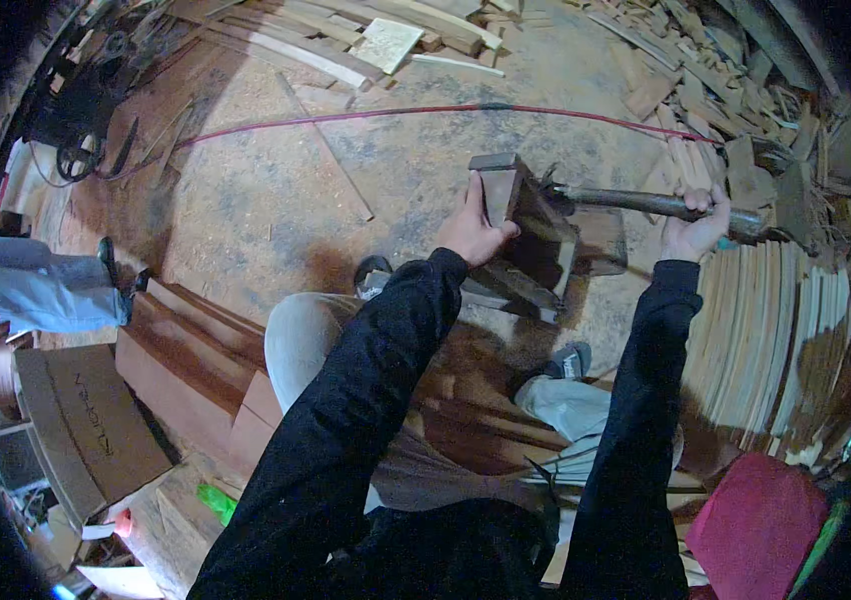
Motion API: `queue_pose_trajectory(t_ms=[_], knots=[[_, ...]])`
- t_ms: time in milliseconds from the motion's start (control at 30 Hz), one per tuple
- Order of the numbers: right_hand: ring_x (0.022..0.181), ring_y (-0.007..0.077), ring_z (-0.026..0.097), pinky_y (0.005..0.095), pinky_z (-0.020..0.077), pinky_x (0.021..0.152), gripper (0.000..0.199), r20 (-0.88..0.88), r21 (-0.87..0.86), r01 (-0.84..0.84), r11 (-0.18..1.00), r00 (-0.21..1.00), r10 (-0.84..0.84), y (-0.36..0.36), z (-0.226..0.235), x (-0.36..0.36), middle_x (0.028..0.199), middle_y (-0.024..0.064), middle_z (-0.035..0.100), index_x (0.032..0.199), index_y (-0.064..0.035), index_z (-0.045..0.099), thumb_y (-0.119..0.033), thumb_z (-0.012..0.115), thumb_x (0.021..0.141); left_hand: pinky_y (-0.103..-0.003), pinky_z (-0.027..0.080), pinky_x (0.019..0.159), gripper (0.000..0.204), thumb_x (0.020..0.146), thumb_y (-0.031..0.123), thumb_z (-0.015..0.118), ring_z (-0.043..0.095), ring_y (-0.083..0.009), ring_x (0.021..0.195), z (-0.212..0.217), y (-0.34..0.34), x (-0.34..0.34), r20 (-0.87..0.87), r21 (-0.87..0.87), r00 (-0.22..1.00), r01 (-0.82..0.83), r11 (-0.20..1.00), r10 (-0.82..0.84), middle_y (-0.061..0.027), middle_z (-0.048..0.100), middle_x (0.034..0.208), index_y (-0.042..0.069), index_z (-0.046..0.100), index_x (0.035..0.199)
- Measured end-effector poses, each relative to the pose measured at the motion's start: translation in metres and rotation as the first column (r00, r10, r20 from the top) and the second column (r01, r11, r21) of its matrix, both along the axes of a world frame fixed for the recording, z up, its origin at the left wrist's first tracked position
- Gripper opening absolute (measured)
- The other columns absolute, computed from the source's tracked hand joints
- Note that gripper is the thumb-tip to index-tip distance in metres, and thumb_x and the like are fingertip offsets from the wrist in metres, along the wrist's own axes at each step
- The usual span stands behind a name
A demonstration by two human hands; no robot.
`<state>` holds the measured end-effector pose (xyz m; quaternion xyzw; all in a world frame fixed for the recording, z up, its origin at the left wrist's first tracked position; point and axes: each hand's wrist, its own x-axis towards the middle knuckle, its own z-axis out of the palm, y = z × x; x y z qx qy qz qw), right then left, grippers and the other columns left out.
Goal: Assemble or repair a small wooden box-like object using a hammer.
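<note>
Taking the view as a clock face, the wooden box (546,232) sits toward 2 o'clock from the middle, tilted, its hollow side facing roughly 4 o'clock. The left hand (479,232) grasps it at its 9 o'clock side, forefinger stretched along the face and thumb over the near edge. Farther out, between 2 and 3 o'clock, the right hand (694,225) has its fingers clenched round the handle of a hammer (626,199); the handle points from the hand toward 9 o'clock, its dark tip just beside the box.

A pile of thin strips (746,345) stands at 3 o'clock, and a red cloth (758,520) lies at 4. Toward 8 o'clock are a carton (91,425) and, nearer the middle, brown boards (186,345). Another person's leg (41,285) comes in at 9 o'clock, below a black wheel (80,157) at 10. A thin stick (331,150) lies on the floor (246,200) at 11. A red hose (396,113) curves across 12 o'clock, with planks (291,52) beyond it and wood scraps (691,70) heaped between 1 and 2.
</note>
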<state>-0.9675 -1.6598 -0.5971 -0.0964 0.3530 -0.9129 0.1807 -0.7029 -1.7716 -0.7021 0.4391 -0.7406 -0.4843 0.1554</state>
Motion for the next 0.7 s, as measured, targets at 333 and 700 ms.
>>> queue_pose_trajectory(t_ms=[333,700], knots=[[0.048,0.0101,0.036,0.0302,0.0398,0.06,0.019,-0.041,0.001,0.048,0.999,0.998,-0.048,-0.002,0.007,0.031,0.056,-0.0031,0.036,0.069,-0.0118,0.039,-0.011,0.054,0.08,-0.038,0.035,0.099,0.103,0.065,0.038,0.069,0.039,-0.0369,0.121,-0.006,-0.006,0.004,0.008,-0.111,1.0,-0.001,0.994,0.002,-0.0224,0.028,0.139,-0.001,0.012,0.14],[0.051,0.0104,0.036,0.0299,0.037,0.057,0.022,-0.102,0.085,0.101,0.991,0.99,-0.093,-0.004,0.021,0.057,0.055,-0.003,0.034,0.069,-0.0125,0.037,-0.014,0.056,0.079,-0.039,0.035,0.099,0.102,0.065,0.036,0.07,0.037,-0.0388,0.122,-0.006,-0.007,0.009,0.01,-0.087,1.0,0.001,0.996,-0.001,-0.0278,0.03,0.135,-0.001,0.013,0.14]])
